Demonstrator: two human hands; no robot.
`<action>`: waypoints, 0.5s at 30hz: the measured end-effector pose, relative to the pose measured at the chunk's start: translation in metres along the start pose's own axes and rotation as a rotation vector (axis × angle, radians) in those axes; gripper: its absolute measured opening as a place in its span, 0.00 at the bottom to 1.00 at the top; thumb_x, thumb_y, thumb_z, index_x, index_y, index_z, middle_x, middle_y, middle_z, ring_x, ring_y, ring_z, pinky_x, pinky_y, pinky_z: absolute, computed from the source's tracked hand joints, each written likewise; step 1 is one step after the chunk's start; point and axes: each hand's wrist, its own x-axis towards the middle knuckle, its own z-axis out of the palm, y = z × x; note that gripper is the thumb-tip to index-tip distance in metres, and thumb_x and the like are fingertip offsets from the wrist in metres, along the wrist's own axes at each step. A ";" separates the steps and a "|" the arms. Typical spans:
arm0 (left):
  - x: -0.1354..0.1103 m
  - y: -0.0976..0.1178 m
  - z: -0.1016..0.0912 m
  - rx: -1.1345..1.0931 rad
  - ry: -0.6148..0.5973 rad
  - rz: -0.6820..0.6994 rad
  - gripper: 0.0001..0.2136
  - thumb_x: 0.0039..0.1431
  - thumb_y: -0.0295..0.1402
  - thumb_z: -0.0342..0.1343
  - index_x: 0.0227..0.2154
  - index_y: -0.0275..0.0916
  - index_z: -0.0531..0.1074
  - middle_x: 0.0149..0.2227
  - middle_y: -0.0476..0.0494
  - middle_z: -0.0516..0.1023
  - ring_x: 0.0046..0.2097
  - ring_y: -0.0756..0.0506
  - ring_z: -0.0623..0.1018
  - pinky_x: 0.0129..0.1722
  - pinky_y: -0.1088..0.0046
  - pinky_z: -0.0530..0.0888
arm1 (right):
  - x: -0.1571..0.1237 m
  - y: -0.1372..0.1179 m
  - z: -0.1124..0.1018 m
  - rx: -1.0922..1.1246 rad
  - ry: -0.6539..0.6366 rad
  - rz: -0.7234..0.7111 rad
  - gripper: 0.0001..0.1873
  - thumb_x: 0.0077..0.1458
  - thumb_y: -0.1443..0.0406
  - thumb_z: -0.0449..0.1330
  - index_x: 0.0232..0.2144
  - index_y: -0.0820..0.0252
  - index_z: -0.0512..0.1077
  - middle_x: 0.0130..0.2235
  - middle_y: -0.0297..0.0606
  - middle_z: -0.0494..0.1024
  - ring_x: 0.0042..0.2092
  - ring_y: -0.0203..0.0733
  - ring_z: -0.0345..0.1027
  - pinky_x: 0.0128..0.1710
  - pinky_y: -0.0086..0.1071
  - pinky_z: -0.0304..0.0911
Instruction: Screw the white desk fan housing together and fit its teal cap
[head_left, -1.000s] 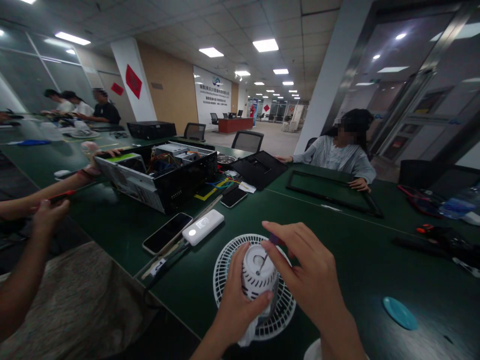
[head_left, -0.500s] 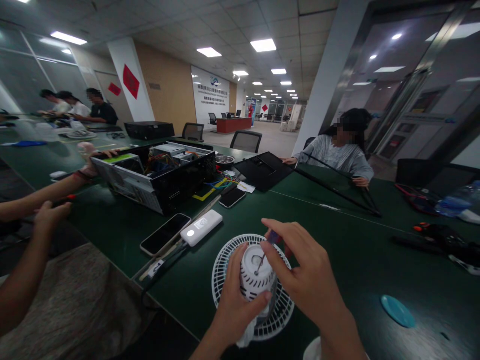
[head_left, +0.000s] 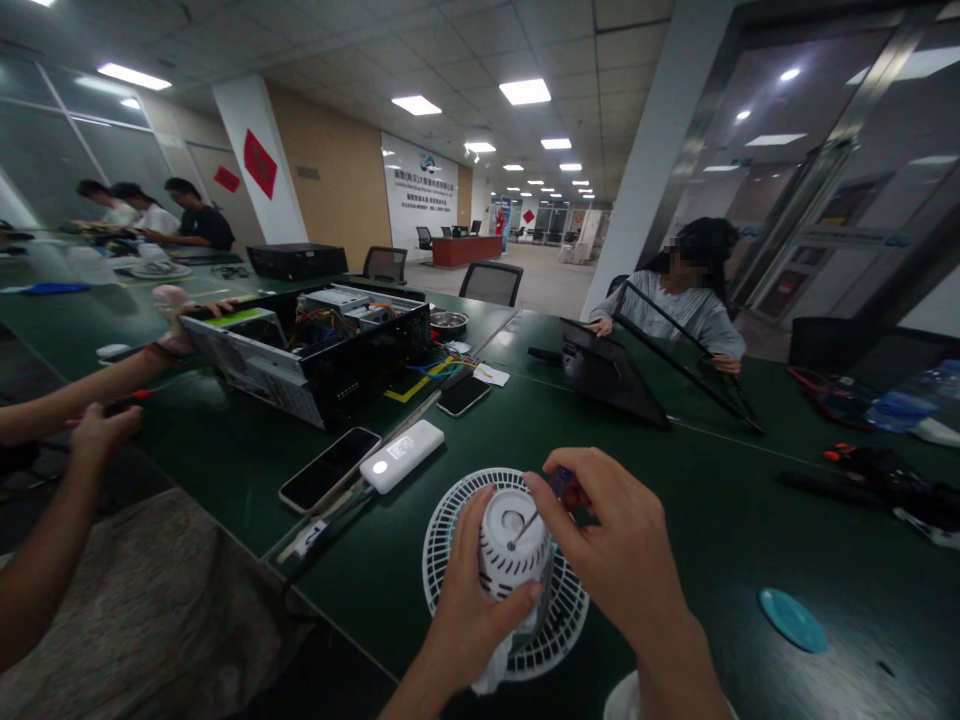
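The left hand (head_left: 480, 600) was curled closely round the light, thin-walled white plastic fan housing (head_left: 510, 560), safest held by its ribbed sides, while the right hand (head_left: 611, 540) narrowly pinched a small purple-handled screwdriver (head_left: 559, 483) at the housing's 1 o'clock, above the white fan guard (head_left: 571, 610) on the dark green table (head_left: 720, 590).

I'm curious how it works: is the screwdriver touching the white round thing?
Touching. The head view shows the screwdriver in the right hand, its metal tip on the white vented housing.
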 end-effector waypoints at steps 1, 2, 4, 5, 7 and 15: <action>0.000 0.000 0.000 0.000 -0.007 0.006 0.36 0.50 0.38 0.60 0.59 0.48 0.49 0.63 0.42 0.50 0.64 0.35 0.51 0.62 0.49 0.47 | 0.000 0.001 0.001 -0.018 0.014 0.008 0.08 0.58 0.64 0.53 0.27 0.60 0.64 0.23 0.32 0.68 0.24 0.34 0.61 0.24 0.27 0.57; 0.000 0.000 0.000 -0.002 -0.013 0.010 0.36 0.50 0.38 0.60 0.59 0.47 0.48 0.63 0.41 0.50 0.64 0.35 0.51 0.62 0.49 0.47 | -0.001 0.001 0.001 -0.032 0.024 0.018 0.08 0.58 0.64 0.53 0.26 0.59 0.64 0.22 0.31 0.67 0.24 0.34 0.60 0.24 0.27 0.57; 0.000 -0.001 0.000 -0.003 -0.021 0.013 0.36 0.50 0.38 0.60 0.59 0.47 0.48 0.63 0.41 0.51 0.64 0.35 0.51 0.62 0.49 0.47 | -0.002 0.003 0.002 -0.044 0.035 0.041 0.09 0.58 0.64 0.53 0.26 0.59 0.64 0.21 0.31 0.67 0.23 0.34 0.60 0.23 0.27 0.56; 0.000 -0.002 -0.001 0.000 -0.020 0.016 0.36 0.50 0.38 0.60 0.59 0.48 0.48 0.63 0.41 0.51 0.64 0.35 0.52 0.62 0.48 0.47 | -0.002 0.003 0.002 -0.046 0.040 0.053 0.09 0.57 0.64 0.53 0.26 0.59 0.64 0.21 0.31 0.67 0.23 0.34 0.60 0.23 0.27 0.56; 0.000 -0.003 -0.001 0.008 -0.015 0.020 0.36 0.50 0.38 0.60 0.59 0.48 0.48 0.63 0.41 0.50 0.64 0.35 0.51 0.62 0.48 0.47 | -0.002 0.004 0.002 -0.048 0.051 0.072 0.08 0.57 0.64 0.53 0.26 0.59 0.65 0.21 0.31 0.67 0.23 0.34 0.60 0.24 0.27 0.56; 0.001 -0.002 -0.001 0.005 -0.011 0.008 0.36 0.50 0.39 0.60 0.59 0.48 0.48 0.63 0.42 0.50 0.64 0.35 0.51 0.62 0.49 0.48 | 0.000 0.004 0.001 -0.049 0.063 0.109 0.07 0.57 0.65 0.53 0.26 0.59 0.65 0.22 0.30 0.67 0.24 0.33 0.61 0.24 0.27 0.57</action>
